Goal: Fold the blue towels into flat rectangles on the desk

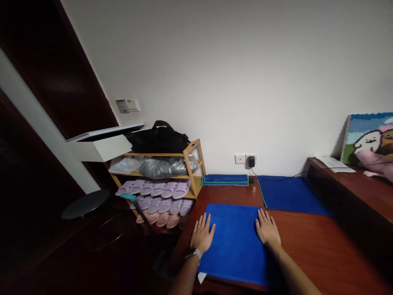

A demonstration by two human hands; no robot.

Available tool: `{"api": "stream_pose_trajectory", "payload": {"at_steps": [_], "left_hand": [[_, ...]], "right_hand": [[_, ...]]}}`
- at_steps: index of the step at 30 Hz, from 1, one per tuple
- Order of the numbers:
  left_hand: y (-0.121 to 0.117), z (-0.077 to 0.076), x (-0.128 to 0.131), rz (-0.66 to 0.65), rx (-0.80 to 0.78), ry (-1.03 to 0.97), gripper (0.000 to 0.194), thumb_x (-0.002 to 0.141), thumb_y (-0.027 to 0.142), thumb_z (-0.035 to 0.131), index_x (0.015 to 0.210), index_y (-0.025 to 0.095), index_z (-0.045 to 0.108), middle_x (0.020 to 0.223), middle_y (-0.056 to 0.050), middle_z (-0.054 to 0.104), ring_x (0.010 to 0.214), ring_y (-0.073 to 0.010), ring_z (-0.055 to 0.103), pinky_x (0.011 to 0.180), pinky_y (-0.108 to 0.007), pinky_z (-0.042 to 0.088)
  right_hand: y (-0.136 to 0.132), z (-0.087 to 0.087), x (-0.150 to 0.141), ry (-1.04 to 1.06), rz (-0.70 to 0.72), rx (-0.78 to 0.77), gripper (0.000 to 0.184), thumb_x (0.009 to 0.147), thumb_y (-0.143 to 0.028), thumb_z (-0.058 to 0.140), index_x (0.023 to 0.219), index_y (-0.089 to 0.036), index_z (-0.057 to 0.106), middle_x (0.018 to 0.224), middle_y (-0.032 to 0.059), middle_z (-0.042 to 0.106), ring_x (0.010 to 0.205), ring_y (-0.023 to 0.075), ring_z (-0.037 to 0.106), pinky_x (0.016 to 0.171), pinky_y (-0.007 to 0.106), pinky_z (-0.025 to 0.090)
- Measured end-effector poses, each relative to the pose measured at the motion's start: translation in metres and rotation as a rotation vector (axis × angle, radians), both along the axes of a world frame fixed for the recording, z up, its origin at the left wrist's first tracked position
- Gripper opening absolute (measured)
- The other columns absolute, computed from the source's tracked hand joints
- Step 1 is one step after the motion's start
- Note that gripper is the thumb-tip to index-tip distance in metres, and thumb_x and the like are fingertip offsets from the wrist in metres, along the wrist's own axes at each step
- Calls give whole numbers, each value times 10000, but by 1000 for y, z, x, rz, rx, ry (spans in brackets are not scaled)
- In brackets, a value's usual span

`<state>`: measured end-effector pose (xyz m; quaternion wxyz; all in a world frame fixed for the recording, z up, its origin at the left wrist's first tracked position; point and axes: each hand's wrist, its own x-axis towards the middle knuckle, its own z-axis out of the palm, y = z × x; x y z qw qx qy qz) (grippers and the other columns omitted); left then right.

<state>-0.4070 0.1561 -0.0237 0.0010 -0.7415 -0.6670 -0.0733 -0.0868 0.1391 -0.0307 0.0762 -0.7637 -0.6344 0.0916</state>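
A folded blue towel (235, 239) lies flat on the reddish-brown wooden table (319, 246) right in front of me. My left hand (202, 235) rests palm down on the towel's left edge, fingers spread and holding nothing. My right hand (267, 230) lies flat on the towel's right side, fingers also stretched out. A second blue towel (290, 194) is spread further back on the table. A third, folded narrow blue towel (225, 180) sits against the wall.
A wooden shoe rack (193, 170) with several pale purple slippers (156, 190) and a black bag (158, 138) stands to the left. A wall socket with a black charger (251, 161) is behind the table. A raised dark shelf (346, 184) with a rug picture (368, 137) is at right.
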Motion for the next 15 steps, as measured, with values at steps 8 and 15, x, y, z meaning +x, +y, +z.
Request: {"api": "stream_pose_trajectory", "payload": {"at_steps": [8,15], "left_hand": [[9,-5,-5,1,-41,45,679,1038,555,232,1616,202,281,1687,-79,238,1553,-253,244,1261,-474,228],[19,3,44,-70,120,41,637,1047,513,233,1592,208,354,1667,-75,311,1553,-275,246,1270,-499,213]], "right_hand": [[1,-2,1,44,12,23,671,1016,-420,173,1622,-133,198,1700,30,177,1573,226,132,1271,422,77],[4,0,0,91,6,34,682,1009,-431,154,1622,-136,206,1696,13,174,1574,220,126,1276,419,66]]}}
